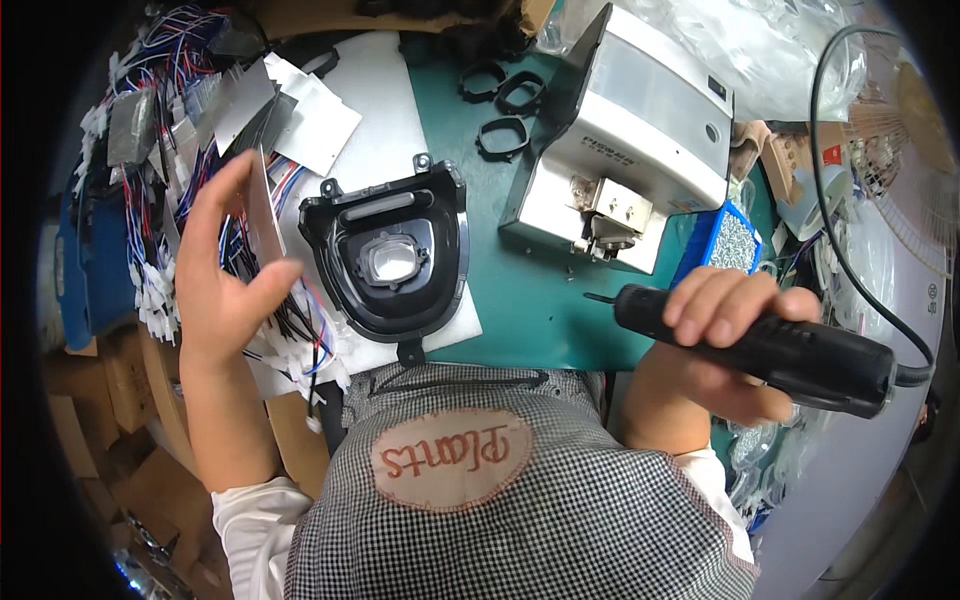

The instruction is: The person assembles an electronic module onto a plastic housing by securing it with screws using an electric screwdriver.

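The black lamp housing lies flat on a white pad on the green bench top, its D-shaped rim facing up and a clear square lens seated in its middle; every place below is given from this housing. Just to its left, the left hand is raised with the palm turned toward the housing, and its thumb and fingers pinch a thin grey metal plate held on edge, so the hand is closed on that plate and stands clear of the housing. Farther left and behind the hand lies a tangle of red, blue and white wire harnesses with white plugs, and beyond the housing's far left corner several more flat grey plates are spread on the pad. To the housing's right, well apart from it and nearer the person, the right hand is wrapped tightly around a black electric screwdriver, whose thin bit points back toward the housing while its black cable loops away to the right. Beyond the housing to the right stands a grey and white bench machine, with three black plastic rings on the bench between it and the pad. A blue tray of small screws sits just right of that machine, above the screwdriver hand.
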A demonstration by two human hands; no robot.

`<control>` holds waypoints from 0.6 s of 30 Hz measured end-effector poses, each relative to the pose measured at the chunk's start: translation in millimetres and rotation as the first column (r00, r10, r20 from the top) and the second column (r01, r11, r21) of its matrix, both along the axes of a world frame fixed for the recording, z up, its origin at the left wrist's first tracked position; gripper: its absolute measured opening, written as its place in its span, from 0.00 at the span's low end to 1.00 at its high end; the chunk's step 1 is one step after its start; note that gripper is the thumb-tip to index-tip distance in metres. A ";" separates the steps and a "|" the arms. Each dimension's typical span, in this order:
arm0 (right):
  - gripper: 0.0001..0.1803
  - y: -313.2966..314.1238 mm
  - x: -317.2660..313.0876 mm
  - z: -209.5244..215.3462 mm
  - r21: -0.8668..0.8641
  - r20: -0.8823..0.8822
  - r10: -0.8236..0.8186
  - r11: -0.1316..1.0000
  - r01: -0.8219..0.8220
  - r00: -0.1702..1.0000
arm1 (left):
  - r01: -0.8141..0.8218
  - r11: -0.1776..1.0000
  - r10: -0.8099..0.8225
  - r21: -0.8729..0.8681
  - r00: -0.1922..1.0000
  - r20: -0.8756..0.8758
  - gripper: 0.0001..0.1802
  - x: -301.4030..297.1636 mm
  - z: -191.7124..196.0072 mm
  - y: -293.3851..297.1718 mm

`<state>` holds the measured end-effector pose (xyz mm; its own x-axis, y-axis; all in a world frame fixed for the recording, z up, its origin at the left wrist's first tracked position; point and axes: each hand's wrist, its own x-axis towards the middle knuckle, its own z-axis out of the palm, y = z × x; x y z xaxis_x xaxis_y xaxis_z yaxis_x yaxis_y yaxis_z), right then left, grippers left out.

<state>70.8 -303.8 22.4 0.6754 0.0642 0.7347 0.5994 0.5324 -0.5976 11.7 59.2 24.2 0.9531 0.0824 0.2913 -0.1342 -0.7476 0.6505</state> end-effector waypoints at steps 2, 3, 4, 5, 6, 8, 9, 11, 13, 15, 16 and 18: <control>0.40 3.1 -9.7 -15.8 -0.021 -0.061 -0.067 0.998 0.066 0.996 | -0.034 0.989 0.035 0.143 0.999 -0.004 0.44 4.2 1.8 -5.6; 0.40 5.2 -12.2 -22.2 -0.023 -0.067 -0.064 0.998 0.063 0.996 | -0.069 0.956 0.071 0.285 0.997 0.005 0.42 6.1 0.9 -8.9; 0.40 7.2 -14.5 -27.6 -0.045 -0.064 -0.109 0.993 0.106 0.992 | -0.081 0.950 0.079 0.302 0.997 0.018 0.41 7.6 -1.7 -11.7; 0.40 8.5 -16.3 -32.6 -0.066 -0.060 -0.154 0.987 0.150 0.986 | -0.082 0.950 0.082 0.301 0.997 0.013 0.41 8.5 -4.0 -12.7; 0.39 9.2 -16.2 -37.2 -0.054 -0.062 -0.147 0.988 0.144 0.987 | -0.091 0.926 0.093 0.367 0.996 0.013 0.40 9.0 -5.3 -13.3; 0.39 9.6 -15.4 -43.2 -0.061 -0.058 -0.168 0.984 0.165 0.984 | -0.102 0.894 0.116 0.436 0.993 -0.005 0.39 8.9 -6.3 -15.4; 0.39 10.0 -13.9 -45.3 -0.069 -0.049 -0.190 0.980 0.187 0.980 | -0.107 0.894 0.121 0.434 0.993 -0.006 0.39 8.7 -7.2 -15.8; 0.39 8.4 -12.0 -45.4 -0.067 -0.035 -0.184 0.981 0.181 0.982 | -0.123 0.879 0.127 0.461 0.992 0.024 0.40 8.3 -9.0 -16.1; 0.39 6.5 -13.6 -38.7 -0.077 -0.078 -0.168 0.984 0.162 0.983 | -0.141 0.884 0.141 0.445 0.989 0.035 0.40 6.7 -10.4 -17.6; 0.40 6.8 -11.8 -30.5 -0.016 -0.075 -0.119 0.993 0.118 0.990 | -0.162 0.888 0.157 0.431 0.986 0.049 0.40 4.5 -8.7 -19.8; 0.40 7.4 -10.6 -25.4 0.045 -0.071 -0.076 0.996 0.080 0.995 | -0.154 0.894 0.127 0.421 0.988 0.092 0.40 3.2 -6.1 -21.4; 0.41 11.2 -9.4 -12.3 0.096 -0.074 -0.029 0.995 0.036 0.997 | -0.138 0.900 0.049 0.413 0.975 0.219 0.33 4.1 1.1 -31.6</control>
<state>61.5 -292.7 10.2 0.7275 -0.0276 0.6856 0.5743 0.5713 -0.5863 15.8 27.6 25.2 0.8661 -0.0050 0.4999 -0.1425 -0.9609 0.2373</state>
